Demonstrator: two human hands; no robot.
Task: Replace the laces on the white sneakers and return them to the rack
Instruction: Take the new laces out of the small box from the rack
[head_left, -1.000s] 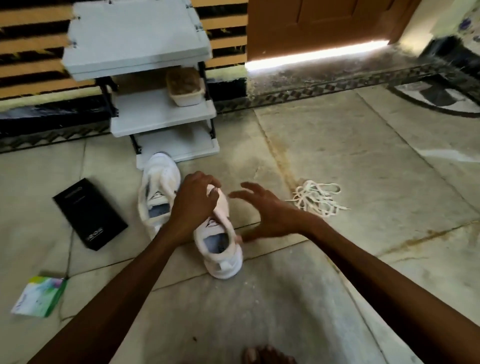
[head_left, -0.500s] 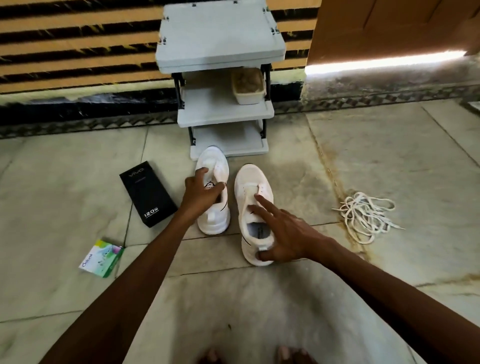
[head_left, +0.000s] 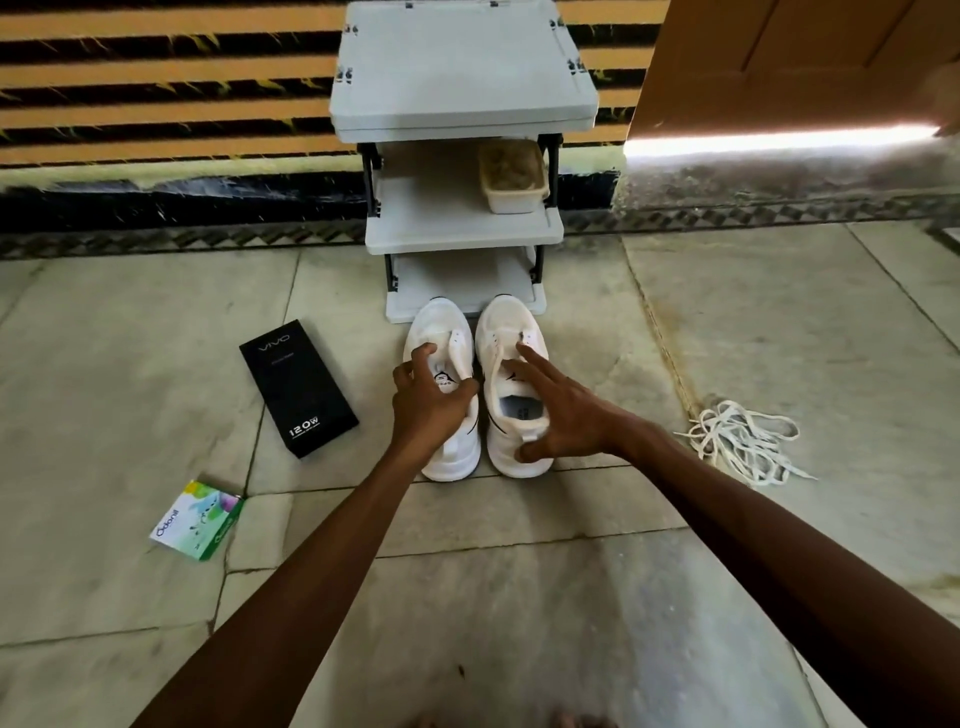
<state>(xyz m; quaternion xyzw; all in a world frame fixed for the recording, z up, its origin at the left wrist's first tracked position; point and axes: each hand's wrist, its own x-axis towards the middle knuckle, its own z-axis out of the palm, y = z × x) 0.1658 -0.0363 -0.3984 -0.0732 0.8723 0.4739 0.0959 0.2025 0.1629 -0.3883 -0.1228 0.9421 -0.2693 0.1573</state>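
Head view: white sneakers (head_left: 506, 322) side by side.

The sneakers (head_left: 511, 332) look of white cloth — the rack (head_left: 462, 67) of matt grey plastic; the laces (head_left: 743, 441) are flat woven cloth, the floor (head_left: 779, 322) dull worn stone, the box (head_left: 298, 387) matt black card.

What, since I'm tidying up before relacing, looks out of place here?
The laces lie in a tangled heap on the floor, right of the unlaced sneakers. A black box and a small packet lie loose to their left.
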